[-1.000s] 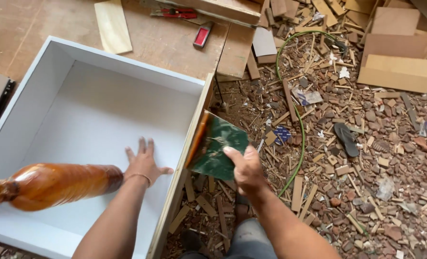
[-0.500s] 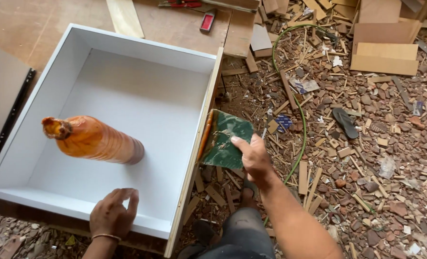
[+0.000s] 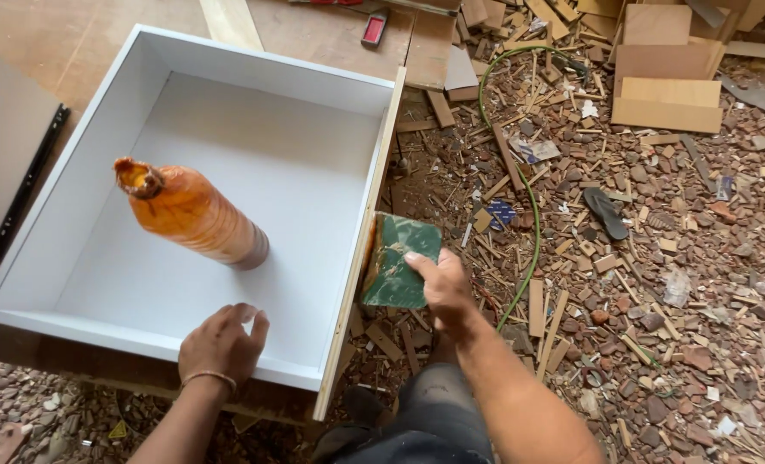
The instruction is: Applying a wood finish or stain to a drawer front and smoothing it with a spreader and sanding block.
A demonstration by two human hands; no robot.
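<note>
Right hand [image 3: 444,288] grips a green pad [image 3: 397,260], pressed against the bare side edge of the white drawer box [image 3: 361,249]. Left hand [image 3: 221,344], fingers spread, rests on the box's near wall. Orange bottle [image 3: 189,212] stands inside.

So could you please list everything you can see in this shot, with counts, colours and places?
white box: one, open-topped, on the brown board at left.
orange bottle: one, upright inside the box.
green pad: one, flat, pressed on the box's outer right wall.
green hose: one, curving over the rubble.
red tool: one, at the top beside the box.
dark sandal: one, on the rubble at right.
plywood offcuts: several, tan, upper right.
wood scraps and rubble: many, brown, across the floor.
left hand: resting on the box's near wall.
right hand: holding the green pad.
</note>
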